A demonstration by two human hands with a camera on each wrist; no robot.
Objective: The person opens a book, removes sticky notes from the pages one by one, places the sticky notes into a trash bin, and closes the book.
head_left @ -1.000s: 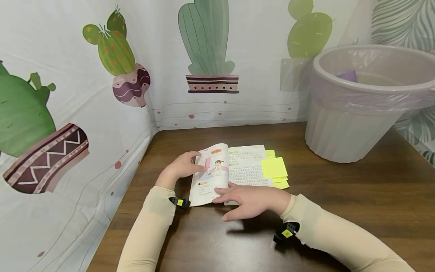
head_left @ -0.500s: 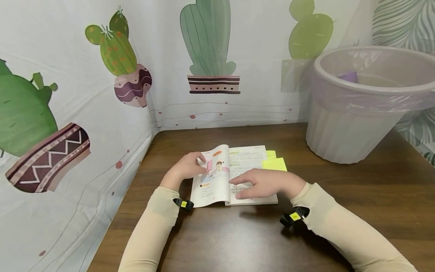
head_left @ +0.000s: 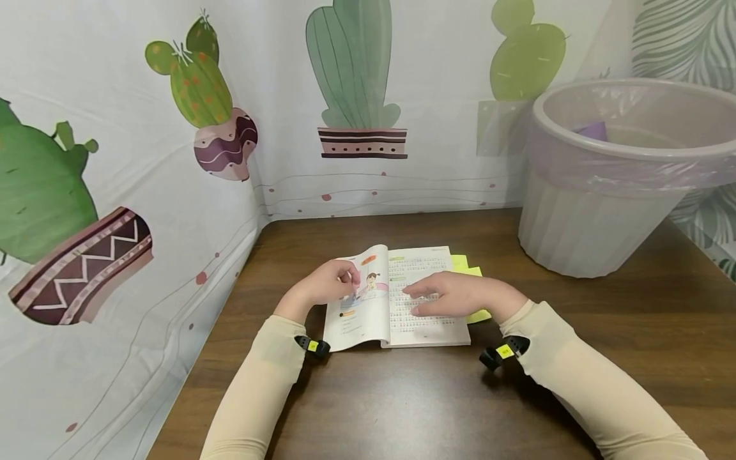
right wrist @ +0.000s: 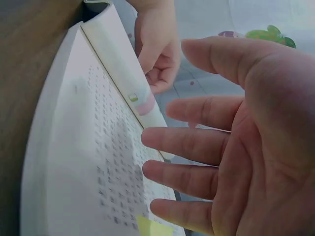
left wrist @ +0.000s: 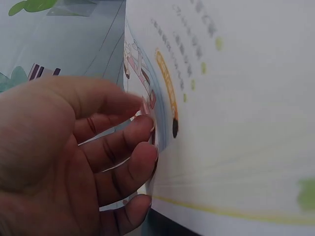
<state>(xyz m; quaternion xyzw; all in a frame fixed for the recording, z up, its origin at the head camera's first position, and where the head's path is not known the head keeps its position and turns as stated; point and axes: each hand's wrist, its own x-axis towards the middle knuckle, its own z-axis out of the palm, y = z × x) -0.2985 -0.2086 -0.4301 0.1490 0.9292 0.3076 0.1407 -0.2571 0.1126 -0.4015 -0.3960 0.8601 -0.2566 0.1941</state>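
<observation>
An open book (head_left: 428, 329) lies on the table, with a cartoon girl and an orange heading on its left page. My left hand (head_left: 330, 281) is over that page, thumb and index finger curled together at a small pink sticky note (head_left: 356, 278). In the left wrist view, a pink edge shows between thumb and index tip, right against the page. Over the printed right page, my right hand (head_left: 454, 295) hovers palm down with fingers spread, as the right wrist view confirms, nothing in them. Yellow sticky notes (head_left: 478, 315) stick out from the book's right edge, partly covered by that hand.
A large ribbed bin (head_left: 581, 217) with a clear liner stands at the table's back right, a purple piece (head_left: 594, 131) inside it. Cactus-print cloth (head_left: 448, 185) hangs behind and left of the brown wooden table (head_left: 374, 409).
My right hand has moved right and up from the left page's lower edge to over the right page. My left thumb and index finger have curled together at the pink sticky note.
</observation>
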